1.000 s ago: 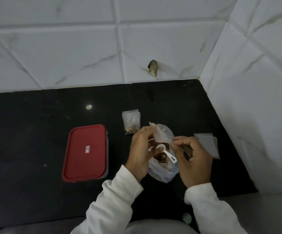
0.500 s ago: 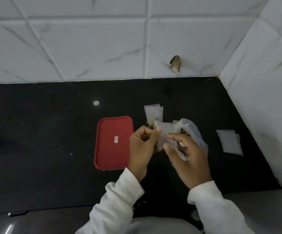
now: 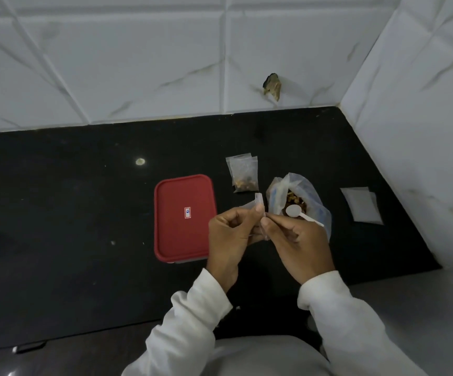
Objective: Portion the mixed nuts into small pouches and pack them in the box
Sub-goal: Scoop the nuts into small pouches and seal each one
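My left hand [image 3: 230,234] and my right hand [image 3: 298,245] both pinch a small clear pouch [image 3: 256,210] between them, above the black counter. Just behind my right hand stands the open plastic bag of mixed nuts [image 3: 309,202], with a white plastic scoop [image 3: 297,213] resting in its mouth. A filled pouch of nuts [image 3: 244,175] lies behind the hands. The box with a shut red lid [image 3: 183,217] sits to the left of my left hand. Whether the held pouch has nuts in it I cannot tell.
A small stack of flat empty pouches [image 3: 361,204] lies at the right near the tiled side wall [image 3: 423,131]. The tiled back wall has a chipped hole [image 3: 273,86]. The black counter [image 3: 70,213] stretches left; its front edge is near my sleeves.
The scoop has left my hands and now rests in the nut bag. Both hands have come off the bag and hold the small pouch in front of it. The view shifted.
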A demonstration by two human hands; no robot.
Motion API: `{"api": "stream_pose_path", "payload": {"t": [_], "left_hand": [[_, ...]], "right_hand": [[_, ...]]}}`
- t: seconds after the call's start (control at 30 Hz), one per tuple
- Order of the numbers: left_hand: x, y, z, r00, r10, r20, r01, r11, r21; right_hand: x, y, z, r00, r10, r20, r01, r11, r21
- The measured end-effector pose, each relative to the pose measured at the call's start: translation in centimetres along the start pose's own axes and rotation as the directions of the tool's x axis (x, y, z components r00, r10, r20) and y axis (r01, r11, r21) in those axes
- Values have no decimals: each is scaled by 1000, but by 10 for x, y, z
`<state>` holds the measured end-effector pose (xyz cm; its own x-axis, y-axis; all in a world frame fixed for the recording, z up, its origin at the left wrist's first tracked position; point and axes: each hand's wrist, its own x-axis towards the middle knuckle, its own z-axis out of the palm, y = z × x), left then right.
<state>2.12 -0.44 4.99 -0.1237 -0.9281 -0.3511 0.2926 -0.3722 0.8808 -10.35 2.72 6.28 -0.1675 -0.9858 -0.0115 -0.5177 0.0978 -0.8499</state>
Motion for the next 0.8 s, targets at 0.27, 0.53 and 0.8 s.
{"api": "stream_pose_path", "payload": {"t": [0.27, 0.53, 0.8], "left_hand": [[5, -13, 13, 979, 199, -54, -175, 940, 293], [15, -16, 41, 919, 393, -22, -315, 768, 558], [19, -14, 53, 954, 300, 2, -209, 661, 721]], "right_hand": [[5, 10, -13, 992, -81, -96, 62, 980, -192], [31, 27, -41, 995, -65, -75, 46, 972, -231], [45, 40, -71, 995, -11, -102, -21, 953, -304]]}}
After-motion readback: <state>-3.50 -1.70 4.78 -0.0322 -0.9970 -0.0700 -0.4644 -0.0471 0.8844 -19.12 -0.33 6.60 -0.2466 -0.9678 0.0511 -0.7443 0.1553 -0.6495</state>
